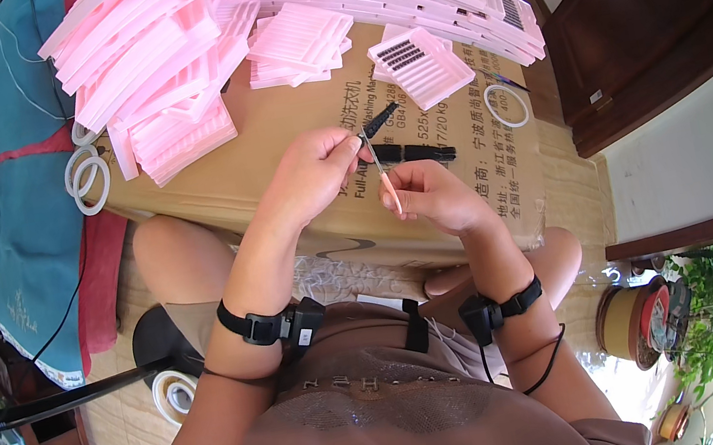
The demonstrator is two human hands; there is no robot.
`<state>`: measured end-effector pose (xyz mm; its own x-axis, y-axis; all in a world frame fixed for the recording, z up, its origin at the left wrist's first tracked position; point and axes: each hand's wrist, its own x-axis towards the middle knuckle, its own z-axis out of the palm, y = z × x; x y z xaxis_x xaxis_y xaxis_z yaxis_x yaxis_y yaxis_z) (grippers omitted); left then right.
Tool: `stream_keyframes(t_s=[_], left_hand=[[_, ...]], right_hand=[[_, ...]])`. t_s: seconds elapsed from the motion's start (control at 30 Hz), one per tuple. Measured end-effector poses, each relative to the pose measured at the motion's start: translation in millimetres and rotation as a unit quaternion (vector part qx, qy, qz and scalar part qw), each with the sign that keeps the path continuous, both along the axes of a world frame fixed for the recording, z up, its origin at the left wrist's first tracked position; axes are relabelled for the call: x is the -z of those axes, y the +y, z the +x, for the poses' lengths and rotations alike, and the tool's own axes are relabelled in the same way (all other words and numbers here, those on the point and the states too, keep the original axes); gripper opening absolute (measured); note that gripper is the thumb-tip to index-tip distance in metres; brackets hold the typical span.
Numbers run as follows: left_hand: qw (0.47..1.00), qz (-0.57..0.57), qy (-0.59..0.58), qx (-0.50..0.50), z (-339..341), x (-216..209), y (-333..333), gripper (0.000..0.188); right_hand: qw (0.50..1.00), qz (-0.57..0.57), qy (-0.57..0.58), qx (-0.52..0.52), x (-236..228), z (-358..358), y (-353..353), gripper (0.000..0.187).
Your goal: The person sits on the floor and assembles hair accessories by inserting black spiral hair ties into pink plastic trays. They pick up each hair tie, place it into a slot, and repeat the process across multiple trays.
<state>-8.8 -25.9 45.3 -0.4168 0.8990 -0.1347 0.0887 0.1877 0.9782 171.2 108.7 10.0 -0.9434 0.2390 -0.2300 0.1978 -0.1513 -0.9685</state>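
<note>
Pink trays (144, 45) block far side; cardboard (502, 182) open near-right.

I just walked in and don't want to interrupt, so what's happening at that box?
A seated person is working with both hands over a cardboard box. The left hand pinches a small black strip, while the right hand grips a slim tool, apparently tweezers, its tip up by the left fingertips. More black strips lie just beyond the right hand. Farther back, a pink tray is partly filled with black rows, and stacked pink trays stand at the left.
</note>
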Motion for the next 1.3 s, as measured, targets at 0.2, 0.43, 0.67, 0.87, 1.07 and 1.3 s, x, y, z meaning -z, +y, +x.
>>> stream_keyframes(t_s=[0.2,0.43,0.67,0.87,1.07,1.3], left_hand=[[1.0,0.0,-0.014,-0.004,-4,4,0,0.028],[1.0,-0.007,-0.001,-0.011,-6,5,2,0.029],[1.0,-0.012,-0.016,-0.018,-14,2,1,0.028],[1.0,-0.014,-0.017,-0.003,-19,-1,-4,0.027],[0.999,-0.012,-0.033,-0.002,-19,-3,-5,0.026],[0.999,-0.011,-0.04,0.001,-20,-1,-4,0.027]], right_hand=[[1.0,0.005,-0.005,-0.02,-1,-5,0,0.026],[1.0,0.012,-0.016,-0.012,-6,-9,-1,0.025],[0.999,0.022,-0.026,-0.028,-9,-21,4,0.023],[0.996,0.002,-0.037,-0.078,-14,-23,13,0.022],[0.997,-0.026,-0.015,-0.074,-10,-24,10,0.025],[0.995,-0.025,-0.031,-0.089,-11,-24,14,0.023]])
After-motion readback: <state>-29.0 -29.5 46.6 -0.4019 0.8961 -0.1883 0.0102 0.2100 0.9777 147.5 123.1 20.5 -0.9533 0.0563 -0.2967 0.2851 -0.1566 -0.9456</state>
